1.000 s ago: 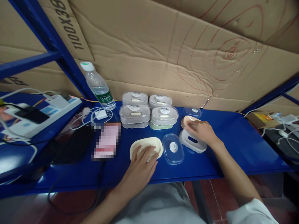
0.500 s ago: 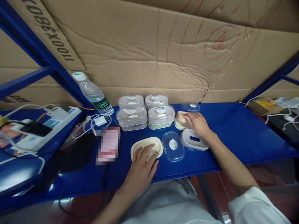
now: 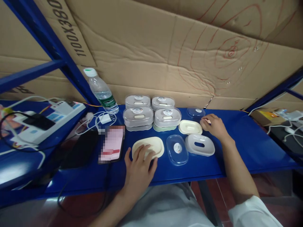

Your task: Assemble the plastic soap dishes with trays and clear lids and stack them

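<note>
Left hand [image 3: 139, 167] loose on a tray [image 3: 158, 147], right hand [image 3: 215, 126] curled, I can't tell if holding; hard pushing could bump the lid [image 3: 174, 157] between.

Before you, a blue tabletop [image 3: 239, 135] carries a clear lid [image 3: 178, 154], with a cream dish [image 3: 156, 146] to its left and a slotted grey tray [image 3: 209, 147] to its right. Beyond that lid sit lidded boxes [image 3: 167, 120] and a smaller cream dish [image 3: 190, 127]; farther left of it are a phone [image 3: 111, 143] and a water bottle [image 3: 105, 97].
</note>
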`<state>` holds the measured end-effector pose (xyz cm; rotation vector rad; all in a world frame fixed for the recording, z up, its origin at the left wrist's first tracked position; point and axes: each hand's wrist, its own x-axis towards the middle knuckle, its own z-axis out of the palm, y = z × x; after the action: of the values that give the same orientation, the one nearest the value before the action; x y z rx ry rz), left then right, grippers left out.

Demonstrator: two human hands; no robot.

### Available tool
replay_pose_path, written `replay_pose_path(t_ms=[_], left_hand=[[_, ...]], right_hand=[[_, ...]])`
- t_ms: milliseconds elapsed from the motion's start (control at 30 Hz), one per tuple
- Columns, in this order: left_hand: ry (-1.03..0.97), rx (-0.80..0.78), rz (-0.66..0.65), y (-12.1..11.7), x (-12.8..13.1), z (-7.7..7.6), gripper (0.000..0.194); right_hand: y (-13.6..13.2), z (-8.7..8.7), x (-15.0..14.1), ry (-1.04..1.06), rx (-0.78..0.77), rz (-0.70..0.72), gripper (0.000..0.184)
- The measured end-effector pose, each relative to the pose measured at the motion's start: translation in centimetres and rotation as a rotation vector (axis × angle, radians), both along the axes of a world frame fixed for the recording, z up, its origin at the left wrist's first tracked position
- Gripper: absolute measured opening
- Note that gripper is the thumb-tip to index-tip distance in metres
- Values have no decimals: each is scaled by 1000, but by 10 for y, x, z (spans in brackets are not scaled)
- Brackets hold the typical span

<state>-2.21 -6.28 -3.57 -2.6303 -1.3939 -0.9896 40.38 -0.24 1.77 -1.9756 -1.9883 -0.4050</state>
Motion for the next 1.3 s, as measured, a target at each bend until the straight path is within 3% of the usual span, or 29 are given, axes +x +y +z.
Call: replay_pose_path(t_ms=[67,167,233,267,367,433,567,733,833,933,1033,1133,1300], left_hand=[[15,-12,-5,-3,-4,0,18],[54,-45,-39,-6,-13,1,30],[65,-57,-26,-5,-21,2,34],[70,-61,-10,-4,-25,2,33],[83,-98,-1,1,-35,2,22],[74,-137,-34,2,-40,2,18],[83,-172,-66,-3,-46,4,25],[166,-191,-135,-12,-49,6,55],[153,-218,-165,-10,-48,6,68],[77,-234,-115,-3,-44,1,80],[-19,-276,-100,5,-39,-3,86],[-99,-344,-131,6,-34,-5,90],[-214,-274,-185,2,-30,-8,93]], right_hand=[[-13,10,-22,-10,39,19,29],[-53,13,-88,19,111,189,28],[-86,3,-139,73,71,348,26],[-100,-5,-160,66,28,385,35],[-127,-30,-195,90,-82,425,42],[-133,-39,-193,109,-141,461,33],[-136,-41,-162,133,-131,479,39],[-139,-38,-118,136,80,200,37],[-138,-45,-87,49,97,22,40],[-140,-55,-67,74,112,-20,36],[-143,-58,-74,143,340,-78,34],[-143,-48,-106,171,468,33,38],[-120,-21,-186,267,253,563,52]])
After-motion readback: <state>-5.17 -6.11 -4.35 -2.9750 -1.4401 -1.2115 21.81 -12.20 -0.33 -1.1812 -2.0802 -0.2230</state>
